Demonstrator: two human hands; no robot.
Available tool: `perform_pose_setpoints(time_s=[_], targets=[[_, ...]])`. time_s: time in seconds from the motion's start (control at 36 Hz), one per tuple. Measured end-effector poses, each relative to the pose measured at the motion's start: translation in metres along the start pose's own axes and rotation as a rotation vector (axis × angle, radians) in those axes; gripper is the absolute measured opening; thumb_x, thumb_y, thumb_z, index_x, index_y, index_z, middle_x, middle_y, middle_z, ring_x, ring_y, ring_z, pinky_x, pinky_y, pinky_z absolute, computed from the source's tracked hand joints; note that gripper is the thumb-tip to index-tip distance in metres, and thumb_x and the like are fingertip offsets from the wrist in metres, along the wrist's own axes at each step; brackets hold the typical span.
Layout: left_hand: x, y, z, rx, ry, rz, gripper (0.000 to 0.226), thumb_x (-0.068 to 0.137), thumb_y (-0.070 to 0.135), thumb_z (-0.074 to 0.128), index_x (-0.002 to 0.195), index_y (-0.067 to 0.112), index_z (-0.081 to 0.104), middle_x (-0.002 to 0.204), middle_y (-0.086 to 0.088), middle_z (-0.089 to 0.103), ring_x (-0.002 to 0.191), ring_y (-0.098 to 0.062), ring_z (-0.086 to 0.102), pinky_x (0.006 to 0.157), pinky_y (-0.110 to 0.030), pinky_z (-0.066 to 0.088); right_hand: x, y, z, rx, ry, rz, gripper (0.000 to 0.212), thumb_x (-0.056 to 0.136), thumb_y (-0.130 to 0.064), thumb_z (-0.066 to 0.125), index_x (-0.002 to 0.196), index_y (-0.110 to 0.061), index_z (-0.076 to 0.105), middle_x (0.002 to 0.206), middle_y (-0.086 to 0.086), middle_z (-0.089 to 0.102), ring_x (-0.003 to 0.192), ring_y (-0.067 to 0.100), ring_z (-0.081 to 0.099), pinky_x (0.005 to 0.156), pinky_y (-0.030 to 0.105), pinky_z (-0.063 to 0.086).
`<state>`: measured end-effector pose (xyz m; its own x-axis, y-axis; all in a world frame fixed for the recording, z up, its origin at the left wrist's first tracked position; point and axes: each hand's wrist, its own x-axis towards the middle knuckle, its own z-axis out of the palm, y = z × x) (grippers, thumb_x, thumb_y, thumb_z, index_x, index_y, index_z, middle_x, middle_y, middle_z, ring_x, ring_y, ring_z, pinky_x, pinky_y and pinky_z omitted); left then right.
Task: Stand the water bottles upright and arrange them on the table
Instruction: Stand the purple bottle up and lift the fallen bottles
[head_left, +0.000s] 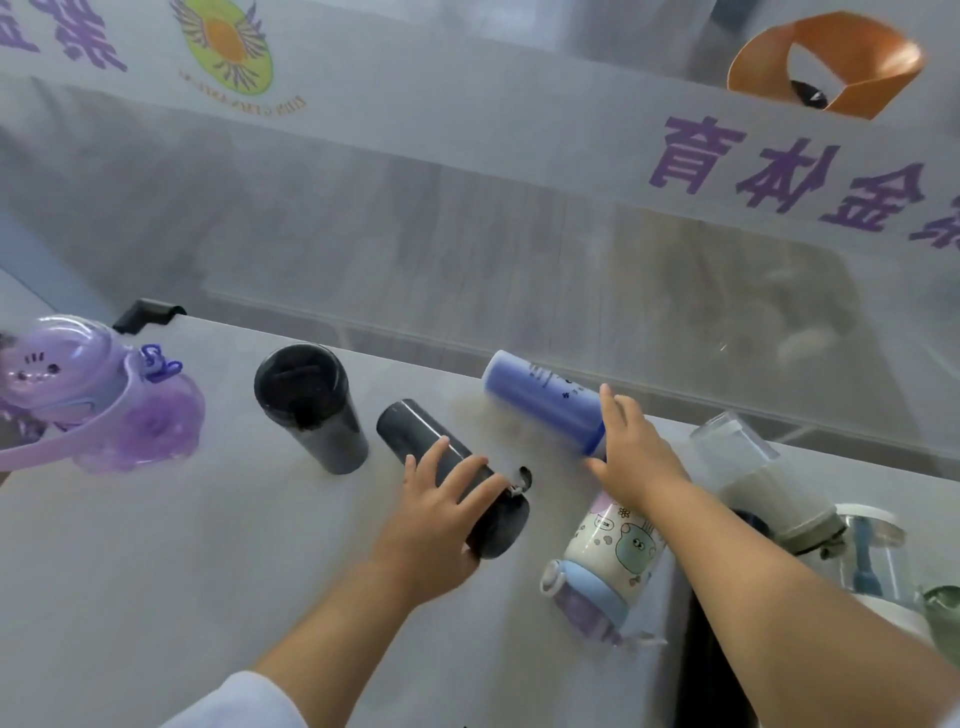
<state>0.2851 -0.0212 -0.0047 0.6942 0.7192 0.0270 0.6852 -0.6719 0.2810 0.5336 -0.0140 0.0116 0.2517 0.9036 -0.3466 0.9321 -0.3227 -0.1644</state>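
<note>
Left hand (441, 512) is down on the lying black bottle (447, 475), fingers (470, 475) spread and draped over its side near the cap end, thumb tucked underneath — a loose wrap rather than a tight clench. That bottle lies flat on the pale desk (156, 545), base pointing away toward the far edge. Over on the right, the right hand (636, 457) reaches the blue bottle (543, 400), which is tilted with its base up and away; the fingers are open and pressed against its cap end, and whether they truly grip it I cannot tell. Just left of the black one stands a dark tumbler (309, 408), already upright, lid on top. Beneath the right forearm lies a white cartoon-printed bottle (610, 556) on its side, pale blue lid toward the near edge. A clear bottle (758, 478) lies just right of that wrist, with more clear containers crowded behind it. Far left, a purple bottle (98, 395) with a strap stands well apart. Behind the desk runs a frosted panel (519, 234) with purple lettering.
</note>
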Motion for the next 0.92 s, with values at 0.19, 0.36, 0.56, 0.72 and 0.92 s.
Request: perform_pose_setpoints(time_s=[0.19, 0.36, 0.56, 0.72, 0.92], targets=[[0.004, -0.007, -0.042, -0.484, 0.292, -0.191, 0.078, 0.058, 0.038, 0.081, 0.124, 0.025, 0.041, 0.128, 0.006, 0.048, 0.12, -0.015, 0.046, 0.103, -0.028, 0.04, 0.005, -0.004, 0.003, -0.01, 0.064, 0.056, 0.068, 0.082, -0.032, 0.065, 0.136, -0.011, 0.03, 0.135, 0.011, 0.033, 0.113, 0.033, 0.048, 0.089, 0.041, 0.045], [0.002, -0.005, -0.065, -0.811, 0.297, -0.425, 0.079, 0.054, 0.047, 0.081, 0.12, 0.04, 0.038, 0.116, 0.019, 0.054, 0.11, -0.001, 0.054, 0.098, -0.029, 0.047, 0.003, -0.005, 0.006, -0.051, 0.059, 0.066, 0.072, 0.083, -0.037, 0.064, 0.137, -0.013, 0.023, 0.133, 0.01, 0.04, 0.117, 0.03, 0.047, 0.091, 0.04, 0.041], [-0.002, -0.002, -0.071, -0.811, 0.313, -0.494, 0.092, 0.064, 0.033, 0.082, 0.134, 0.037, 0.023, 0.125, 0.014, 0.045, 0.116, -0.008, 0.05, 0.102, -0.029, 0.041, -0.003, -0.004, 0.006, -0.021, 0.081, 0.049, 0.072, 0.079, -0.037, 0.066, 0.136, -0.013, 0.028, 0.131, 0.01, 0.045, 0.115, 0.03, 0.045, 0.095, 0.037, 0.039], [0.004, -0.004, -0.075, -0.755, 0.441, -0.552, 0.092, 0.066, 0.028, 0.081, 0.139, 0.025, 0.024, 0.128, 0.012, 0.032, 0.127, -0.011, 0.039, 0.109, -0.038, 0.037, -0.017, -0.006, -0.004, 0.204, 0.199, -0.032, 0.075, 0.076, -0.027, 0.07, 0.139, -0.013, 0.033, 0.13, 0.011, 0.041, 0.113, 0.03, 0.044, 0.094, 0.035, 0.04], [0.005, -0.006, -0.073, -0.733, 0.427, -0.535, 0.077, 0.065, 0.032, 0.082, 0.125, 0.027, 0.034, 0.124, 0.008, 0.046, 0.115, -0.015, 0.05, 0.102, -0.038, 0.044, -0.034, -0.02, -0.036, 0.403, 0.402, -0.142, 0.074, 0.073, -0.027, 0.076, 0.136, -0.013, 0.04, 0.129, 0.007, 0.042, 0.118, 0.025, 0.04, 0.095, 0.028, 0.033]])
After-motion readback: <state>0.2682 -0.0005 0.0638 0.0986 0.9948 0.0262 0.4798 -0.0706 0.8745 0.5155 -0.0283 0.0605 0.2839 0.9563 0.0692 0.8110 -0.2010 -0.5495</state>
